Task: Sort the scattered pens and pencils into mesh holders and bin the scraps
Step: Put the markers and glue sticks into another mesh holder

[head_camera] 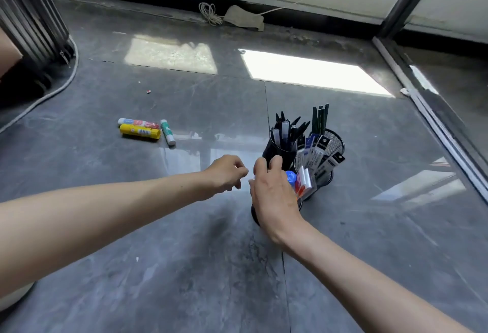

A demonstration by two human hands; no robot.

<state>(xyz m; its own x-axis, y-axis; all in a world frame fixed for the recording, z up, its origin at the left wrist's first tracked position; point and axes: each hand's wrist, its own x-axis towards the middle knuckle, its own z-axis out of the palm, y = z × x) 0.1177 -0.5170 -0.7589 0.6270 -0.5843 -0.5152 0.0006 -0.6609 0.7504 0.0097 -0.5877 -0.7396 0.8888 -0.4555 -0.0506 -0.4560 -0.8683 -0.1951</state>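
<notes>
Black mesh holders cluster on the grey floor at centre right. One holder [276, 147] is full of black pens. Another holder [336, 142] behind it has green pencils and packaged refills. A nearer holder [254, 213], mostly hidden by my right hand [272, 195], contains erasers and a blue-capped item [290, 176]. My right hand hovers over this near holder with fingers curled; what it grips is hidden. My left hand [227, 174] is just left of it, fingers loosely curled, holding nothing visible.
Three glue sticks [144, 129] lie on the floor to the left. Small scraps [148, 91] sit farther back, another scrap [137, 259] nearer me. A rope [47, 94] curves at left, metal frames stand at left and right, and a rag [245, 18] lies by the far wall.
</notes>
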